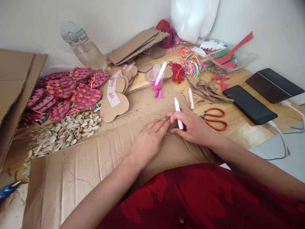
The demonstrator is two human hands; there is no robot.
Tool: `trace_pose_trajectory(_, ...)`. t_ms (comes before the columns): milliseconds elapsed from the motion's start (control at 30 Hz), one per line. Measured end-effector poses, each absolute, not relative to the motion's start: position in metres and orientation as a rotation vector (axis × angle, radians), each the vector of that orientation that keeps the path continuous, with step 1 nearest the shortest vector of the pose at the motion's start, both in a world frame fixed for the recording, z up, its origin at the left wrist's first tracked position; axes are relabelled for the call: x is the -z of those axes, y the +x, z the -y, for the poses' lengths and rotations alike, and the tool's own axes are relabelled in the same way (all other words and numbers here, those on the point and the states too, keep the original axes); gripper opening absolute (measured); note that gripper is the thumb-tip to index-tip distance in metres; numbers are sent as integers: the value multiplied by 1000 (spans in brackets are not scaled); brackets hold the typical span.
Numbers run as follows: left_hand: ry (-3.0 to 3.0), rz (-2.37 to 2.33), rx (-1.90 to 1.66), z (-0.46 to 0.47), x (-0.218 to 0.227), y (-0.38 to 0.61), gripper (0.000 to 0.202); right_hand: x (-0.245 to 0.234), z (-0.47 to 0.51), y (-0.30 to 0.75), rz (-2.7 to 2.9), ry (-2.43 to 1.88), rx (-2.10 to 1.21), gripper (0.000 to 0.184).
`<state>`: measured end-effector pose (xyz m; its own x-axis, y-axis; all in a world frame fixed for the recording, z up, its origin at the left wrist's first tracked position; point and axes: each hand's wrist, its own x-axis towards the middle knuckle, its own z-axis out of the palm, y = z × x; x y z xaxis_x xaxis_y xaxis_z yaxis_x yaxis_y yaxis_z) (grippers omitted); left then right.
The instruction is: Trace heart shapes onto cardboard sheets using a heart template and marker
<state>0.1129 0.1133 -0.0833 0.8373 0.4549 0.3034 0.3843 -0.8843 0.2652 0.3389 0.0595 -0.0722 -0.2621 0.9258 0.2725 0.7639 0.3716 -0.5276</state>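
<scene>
My left hand [150, 140] lies flat on a large sheet of corrugated cardboard [90, 168], fingers stretched toward my right hand. Faint purple curved lines run across the sheet's left part. My right hand [190, 125] rests on the sheet's right part with a white marker [178, 114] held upright between its fingers, narrow end up. The fingertips of both hands nearly meet, and what lies under them is hidden. A second white marker [191, 98] lies just beyond my right hand. Orange-handled scissors [215, 119] lie to its right, blades partly hidden.
Peanut shells [69, 130] are heaped at left, near decorated pink pieces [87, 95] and cardboard hearts [114, 106]. A pink-stained cup [156, 79] holds a white stick-like thing. Cardboard scraps [205, 89], a phone [250, 103] and a water bottle [88, 51] stand or lie around.
</scene>
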Motion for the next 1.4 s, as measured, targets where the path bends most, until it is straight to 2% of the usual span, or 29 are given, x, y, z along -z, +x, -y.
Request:
trace_pose_trajectory(167,2914,-715,-357,-105,77,115,58,72,-58,339,2047,-1371,-460,15)
trace_pose_trajectory(300,2919,-747,-228,-102,72,118,59,61,-57,343,1910,-1375,-596,6)
trace_pose_trajectory(533,2890,-722,-127,-108,63,121,45,36,-75,347,1619,-1326,-590,30)
trace_pose_trajectory(667,2867,-744,-44,-111,56,124,50,43,-87,349,1479,-1305,-624,43)
trace_pose_trajectory(933,2953,-894,-150,-95,57,137,43,44,-94,347,1543,-1393,-632,51)
trace_pose_trajectory(1133,2980,-1013,-150,-87,55,145,32,34,-119,329,1675,-1296,-722,45)
trace_pose_trajectory(1400,3052,-1120,-179,-76,57,157,39,32,-139,303,2040,-1234,-701,28)
